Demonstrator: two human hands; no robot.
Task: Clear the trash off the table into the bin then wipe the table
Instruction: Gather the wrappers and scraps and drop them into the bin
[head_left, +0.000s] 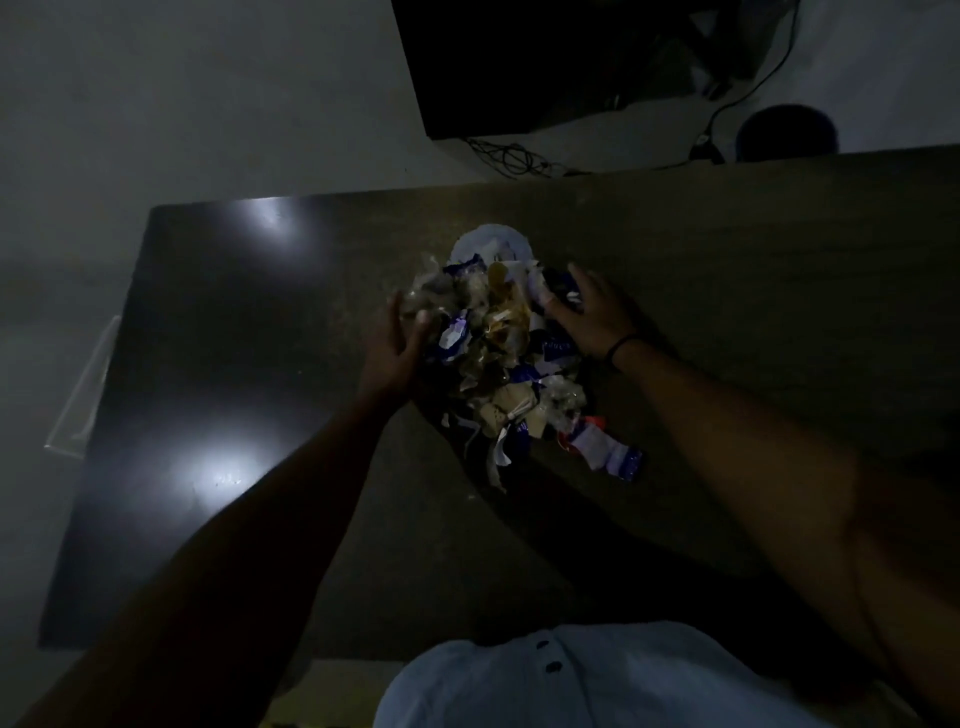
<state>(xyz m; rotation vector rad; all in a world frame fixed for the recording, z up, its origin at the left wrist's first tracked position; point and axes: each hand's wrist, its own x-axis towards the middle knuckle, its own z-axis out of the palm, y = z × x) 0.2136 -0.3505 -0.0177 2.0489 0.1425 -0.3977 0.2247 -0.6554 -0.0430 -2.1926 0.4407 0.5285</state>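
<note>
A heap of crumpled wrappers and paper scraps (506, 353), blue, white and tan, lies in the middle of a dark table (727, 270). A white round plate or lid (488, 241) shows at the heap's far end. My left hand (395, 343) cups the heap's left side with curved fingers against the wrappers. My right hand (589, 312) lies spread on the heap's right side, fingers straight, a dark band on its wrist. A red, white and blue wrapper (605, 447) lies at the heap's near right.
A dark round bin-like object (787, 132) stands on the floor beyond the table's far edge. A black box (561, 62) and tangled cables (511, 156) sit behind the table. A clear plastic piece (85, 395) hangs off the left edge. The room is dim.
</note>
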